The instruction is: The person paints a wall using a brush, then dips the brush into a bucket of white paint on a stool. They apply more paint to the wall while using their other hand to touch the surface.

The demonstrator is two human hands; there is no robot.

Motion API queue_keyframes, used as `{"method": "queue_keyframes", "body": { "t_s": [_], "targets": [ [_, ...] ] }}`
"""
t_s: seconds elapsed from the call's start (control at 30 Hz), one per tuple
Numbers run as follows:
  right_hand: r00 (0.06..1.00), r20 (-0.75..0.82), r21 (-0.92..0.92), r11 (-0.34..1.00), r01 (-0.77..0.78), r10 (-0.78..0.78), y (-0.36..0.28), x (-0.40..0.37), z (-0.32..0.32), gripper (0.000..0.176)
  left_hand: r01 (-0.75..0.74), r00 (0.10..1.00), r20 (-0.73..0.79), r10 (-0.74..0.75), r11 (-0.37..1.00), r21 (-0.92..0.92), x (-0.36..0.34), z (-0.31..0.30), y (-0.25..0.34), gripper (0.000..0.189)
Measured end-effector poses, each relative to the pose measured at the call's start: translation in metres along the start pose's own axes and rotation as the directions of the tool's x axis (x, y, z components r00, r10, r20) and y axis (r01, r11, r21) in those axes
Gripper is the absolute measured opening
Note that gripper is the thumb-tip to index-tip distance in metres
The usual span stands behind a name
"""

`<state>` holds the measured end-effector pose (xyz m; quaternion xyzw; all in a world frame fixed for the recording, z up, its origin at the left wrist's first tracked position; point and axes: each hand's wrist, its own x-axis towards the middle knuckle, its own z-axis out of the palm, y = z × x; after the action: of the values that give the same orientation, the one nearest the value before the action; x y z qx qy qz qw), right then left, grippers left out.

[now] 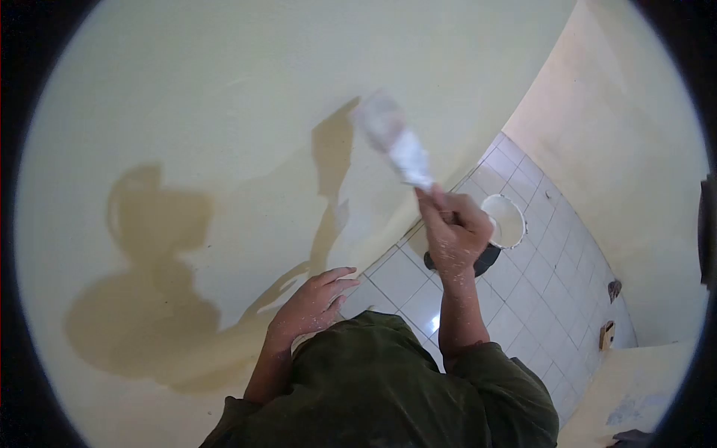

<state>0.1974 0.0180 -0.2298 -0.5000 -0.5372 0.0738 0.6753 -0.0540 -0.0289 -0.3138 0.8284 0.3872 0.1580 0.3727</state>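
My right hand [461, 233] is raised in front of the pale yellow wall [246, 97], fingers wrapped round the handle of a paintbrush [396, 138]. White paint coats the brush, and its wide end points up and to the left, blurred by motion. The brush's shadow falls on the wall just left of it. Lower down, my left hand [314, 302] is empty, with fingers stretched out and apart close to the wall. White specks dot both hands and my right forearm.
A white bucket [522, 224] stands on the tiled floor [534, 287], right of my right hand. Beside it is a dark object [488, 259], partly hidden by my wrist. Farther right lie a small brown item [614, 290] and a wooden piece [606, 335]. Another wall [620, 149] rises at right.
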Motion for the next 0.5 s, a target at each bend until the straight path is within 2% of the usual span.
{"method": "queue_keyframes", "body": {
  "t_s": [0.1,0.2,0.3,0.33,0.43,0.5],
  "targets": [
    [0.931,0.272,-0.130,0.968,-0.216,0.245,0.024,-0.016,0.016,0.027,-0.018,1.000,0.012,0.018,1.000,-0.007,0.003,-0.001,0.000,0.039],
    [0.935,0.253,-0.158,0.964,-0.213,0.248,0.074,-0.060,0.024,0.032,-0.026,1.000,0.010,0.026,1.000,0.004,0.005,-0.001,-0.001,0.038],
    [0.897,0.279,-0.256,0.927,-0.273,0.341,0.109,-0.103,0.021,0.034,-0.026,1.000,0.011,0.026,1.000,-0.008,0.005,0.001,-0.006,0.037],
    [0.837,0.328,-0.382,0.872,-0.307,0.438,0.118,-0.114,0.018,0.034,-0.021,1.000,0.019,0.021,1.000,-0.017,0.006,0.002,-0.005,0.037],
    [0.713,0.462,-0.569,0.793,-0.218,0.527,0.174,-0.157,0.013,0.029,-0.064,0.997,0.040,0.063,0.998,0.018,0.014,0.005,-0.008,0.038],
    [0.663,0.530,-0.627,0.771,-0.114,0.529,0.222,-0.190,0.007,0.027,-0.102,0.993,0.061,0.100,0.994,0.037,0.015,0.011,-0.004,0.038]
  ]
}}
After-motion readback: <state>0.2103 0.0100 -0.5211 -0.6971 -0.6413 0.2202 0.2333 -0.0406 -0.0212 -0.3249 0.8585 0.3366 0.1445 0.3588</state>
